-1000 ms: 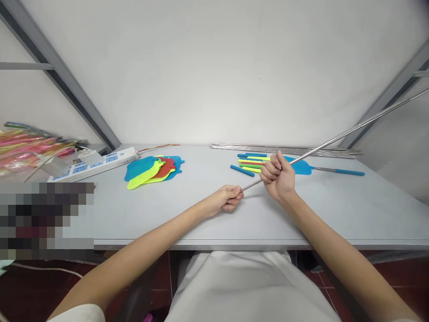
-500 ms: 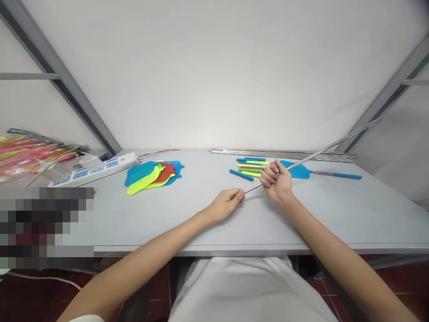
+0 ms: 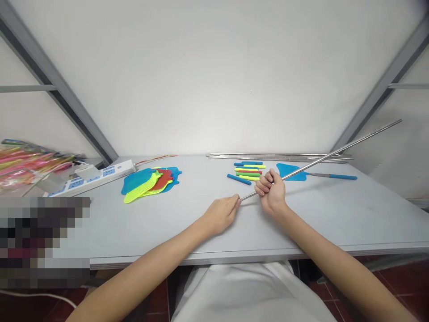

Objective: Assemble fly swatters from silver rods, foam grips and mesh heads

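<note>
A thin metal telescopic rod (image 3: 345,147) slants up to the right over the table. My left hand (image 3: 219,215) pinches its lower end between thumb and fingers. My right hand (image 3: 273,194) is wrapped around the rod a little farther up, palm turned partly toward me. Just behind my right hand lie several coloured handle grips (image 3: 239,179) in blue, yellow, red and green. A blue fly swatter (image 3: 288,172) with a metal shaft and blue grip rests to the right, under the raised rod.
Left on the table (image 3: 201,188) is a pile of blue, yellow and red swatter heads (image 3: 136,181). More metal rods (image 3: 241,156) lie along the back wall. A white power strip (image 3: 97,178) and plastic-wrapped coloured items (image 3: 30,158) are at far left.
The rod's far end reaches farther right than before, at a slightly flatter slant. Both hands keep hold of it, and the whole view has shifted a little.
</note>
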A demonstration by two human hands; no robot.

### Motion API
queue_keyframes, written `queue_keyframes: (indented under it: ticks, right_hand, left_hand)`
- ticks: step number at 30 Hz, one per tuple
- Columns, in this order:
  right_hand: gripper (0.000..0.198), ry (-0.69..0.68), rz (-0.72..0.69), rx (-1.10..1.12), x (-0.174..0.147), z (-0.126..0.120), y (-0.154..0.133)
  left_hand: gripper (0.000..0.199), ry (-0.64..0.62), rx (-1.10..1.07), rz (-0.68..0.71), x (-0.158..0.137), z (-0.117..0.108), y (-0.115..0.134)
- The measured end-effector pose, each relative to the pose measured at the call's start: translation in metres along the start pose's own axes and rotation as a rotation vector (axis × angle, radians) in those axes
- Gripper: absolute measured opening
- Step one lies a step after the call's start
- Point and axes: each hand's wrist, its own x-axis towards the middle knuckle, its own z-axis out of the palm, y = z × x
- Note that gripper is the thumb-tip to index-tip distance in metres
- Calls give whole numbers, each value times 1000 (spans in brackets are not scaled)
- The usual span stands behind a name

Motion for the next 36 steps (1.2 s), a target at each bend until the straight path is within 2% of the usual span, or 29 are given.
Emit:
queue_keyframes:
  ticks: [7, 11, 17, 28, 36]
  right_hand:
    - [29, 40, 43, 8, -5, 4, 3]
    - [29, 47, 71, 28, -14, 11, 1]
    - [30, 15, 33, 6, -24, 18, -1]
    - [34, 82, -69, -19, -31, 19, 10]
    - [37, -31, -123, -21, -37, 20, 12]
  left_hand:
    - [29, 19, 28, 0, 0, 3, -1]
    - [30, 28, -52, -12, -1, 2, -1]
    - [30, -35, -192, -29, -3, -1, 2]
    - [35, -76, -323, -84, -5, 2, -2]
    - [39, -108, -554, -116, -3, 8, -8]
